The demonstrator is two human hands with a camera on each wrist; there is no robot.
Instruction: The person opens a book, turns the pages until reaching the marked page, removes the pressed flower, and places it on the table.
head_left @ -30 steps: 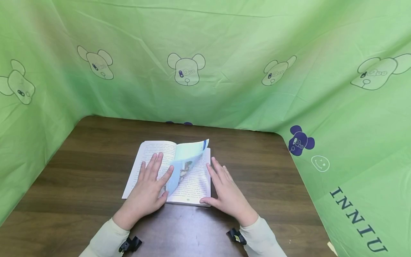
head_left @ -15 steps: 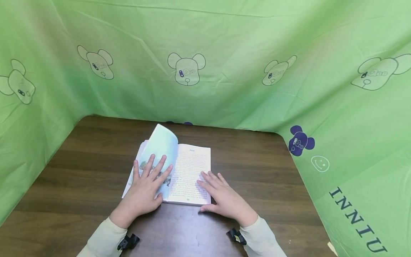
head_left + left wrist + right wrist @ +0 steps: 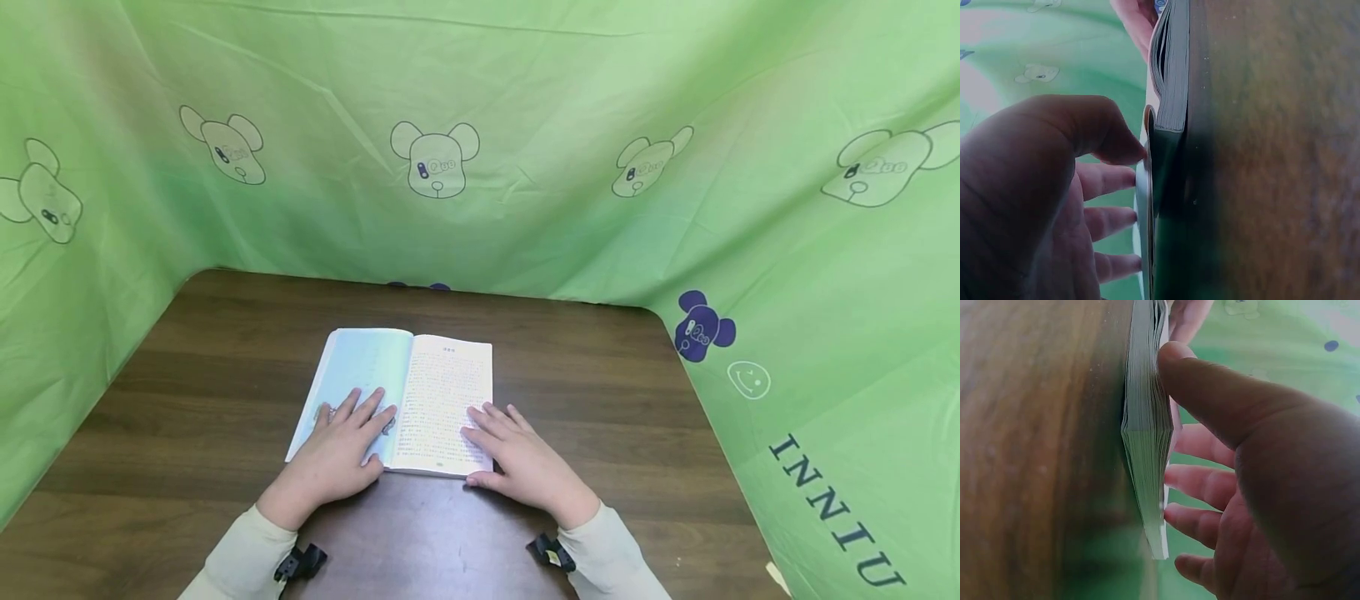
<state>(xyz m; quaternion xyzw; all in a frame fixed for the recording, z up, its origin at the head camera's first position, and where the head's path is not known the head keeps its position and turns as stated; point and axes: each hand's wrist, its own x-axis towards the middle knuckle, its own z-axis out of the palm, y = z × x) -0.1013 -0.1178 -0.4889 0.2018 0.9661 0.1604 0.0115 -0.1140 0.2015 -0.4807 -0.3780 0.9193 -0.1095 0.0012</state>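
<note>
An open book (image 3: 442,383) lies on the table, its left page pale blue with a small picture and its right page full of printed text. Spread across the lower part of the blue page is my left hand (image 3: 333,454), fingertips touching the paper. My right hand (image 3: 528,462) rests at the lower right edge of the text page, fingertips on the paper and thumb by the bottom corner. In the left wrist view only a thin stack lies under the left fingers (image 3: 1107,219). The right wrist view shows a thicker page block (image 3: 1147,412) beside the right thumb (image 3: 1210,387).
The brown wooden table (image 3: 600,400) extends around the book. Green cloth (image 3: 525,233) with printed bear heads hangs behind it and along both sides. Black devices are strapped at both wrists, over pale sleeves (image 3: 243,554).
The picture page has swung from right to left and now lies flat on the left side under my left hand. My right fingers have moved down the right page.
</note>
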